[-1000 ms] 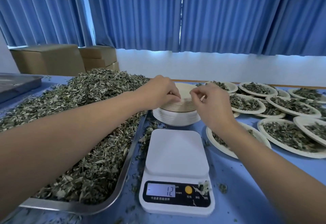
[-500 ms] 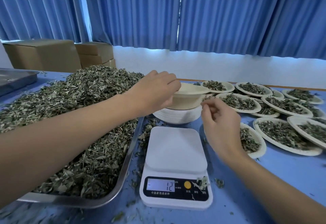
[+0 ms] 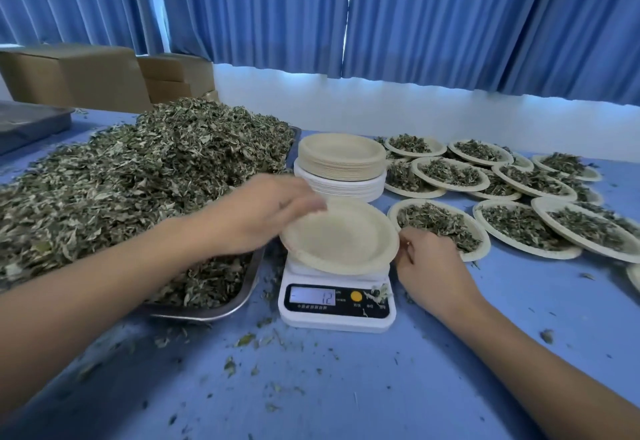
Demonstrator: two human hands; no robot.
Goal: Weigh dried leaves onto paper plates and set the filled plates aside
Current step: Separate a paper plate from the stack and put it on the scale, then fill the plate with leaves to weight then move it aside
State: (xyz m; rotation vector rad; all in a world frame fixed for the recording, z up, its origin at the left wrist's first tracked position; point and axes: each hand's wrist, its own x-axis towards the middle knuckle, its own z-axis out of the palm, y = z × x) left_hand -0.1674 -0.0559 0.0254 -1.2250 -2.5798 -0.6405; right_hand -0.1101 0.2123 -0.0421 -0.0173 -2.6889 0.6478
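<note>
Moved down from the plate stack (image 3: pixel 341 162), one empty paper plate (image 3: pixel 339 238) is now positioned on the scale (image 3: pixel 337 316), whose display reads 12. The left hand (image 3: pixel 256 217) is laid across the plate's left rim; motion blur prevents a grip from being confirmed. The right hand (image 3: pixel 433 266) is loosely curled just beside the right rim; contact cannot be determined. Many filled plates (image 3: pixel 450 172) are already set aside at right. Loading from the leaf pile (image 3: pixel 138 179), weighing and setting aside remain for this plate.

curtains (image 3: pixel 415 16) blue | wall (image 3: pixel 381 110) white below; cardboard boxes (image 3: pixel 76 75) left | table (image 3: pixel 346 387) blue
</note>
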